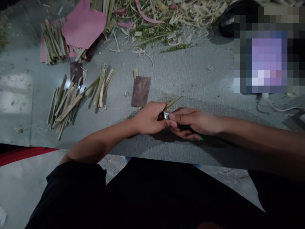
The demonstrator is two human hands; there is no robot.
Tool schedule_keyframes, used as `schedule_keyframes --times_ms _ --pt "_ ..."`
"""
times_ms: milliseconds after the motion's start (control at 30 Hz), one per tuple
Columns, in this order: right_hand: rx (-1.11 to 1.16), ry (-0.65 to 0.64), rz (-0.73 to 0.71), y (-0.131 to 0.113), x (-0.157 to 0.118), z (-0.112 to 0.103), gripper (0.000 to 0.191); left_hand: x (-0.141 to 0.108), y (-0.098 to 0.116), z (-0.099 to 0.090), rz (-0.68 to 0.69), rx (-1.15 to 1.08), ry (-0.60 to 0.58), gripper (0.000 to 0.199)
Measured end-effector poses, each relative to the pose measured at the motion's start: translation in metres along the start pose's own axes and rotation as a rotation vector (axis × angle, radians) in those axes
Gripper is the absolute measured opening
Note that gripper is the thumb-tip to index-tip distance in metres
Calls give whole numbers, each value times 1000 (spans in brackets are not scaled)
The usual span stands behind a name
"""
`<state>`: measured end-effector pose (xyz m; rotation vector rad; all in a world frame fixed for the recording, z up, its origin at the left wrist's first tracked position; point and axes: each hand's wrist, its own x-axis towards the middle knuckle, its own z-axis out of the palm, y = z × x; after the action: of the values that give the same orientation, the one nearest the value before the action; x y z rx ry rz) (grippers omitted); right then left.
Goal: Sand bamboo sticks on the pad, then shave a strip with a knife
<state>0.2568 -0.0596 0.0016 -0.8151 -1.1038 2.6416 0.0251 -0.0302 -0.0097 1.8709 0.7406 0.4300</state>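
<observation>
My left hand (152, 118) is closed around a thin green-brown stalk (173, 102), whose tip sticks out up and to the right. My right hand (190, 121) grips a small knife with a silvery blade (166, 115); a bit of its green handle (201, 138) shows below the fingers. The blade lies against the stalk between both thumbs. Most of the knife handle is hidden in the right palm. Just up and left of my left hand, a brown rectangular piece (141, 91) lies over another stalk (135, 72).
Cut stalks (68, 105) lie in loose piles at the left. Behind them are a stalk bundle (54, 43) and pink sheet (84, 25). Pale and green shavings (162, 30) cover the table's back. A black round object (230, 19) and a blurred screen (267, 62) stand at the right.
</observation>
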Motion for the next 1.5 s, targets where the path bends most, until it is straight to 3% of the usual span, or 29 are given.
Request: schedule_keyframes --times_ms 267,467,733,900,1133,1400,1500 --pt "7 21 -49 5 1 3 55 1 1 1 0 -12 0 86" --pt "-49 198 -120 4 1 9 57 0 -1 1 -54 -17 23 88" --pt "-10 -10 -17 0 0 0 56 -1 0 0 -14 -74 -3 84" --pt "-30 33 -59 4 1 2 56 0 2 -1 -34 -77 -10 86" --pt "-90 204 -131 7 2 9 63 1 0 0 -66 -80 15 88" --pt "-88 24 -61 5 0 -2 54 -1 4 0 -28 -78 -24 84" --pt "-73 24 -69 3 -1 -2 54 -1 4 1 -28 -82 -22 84"
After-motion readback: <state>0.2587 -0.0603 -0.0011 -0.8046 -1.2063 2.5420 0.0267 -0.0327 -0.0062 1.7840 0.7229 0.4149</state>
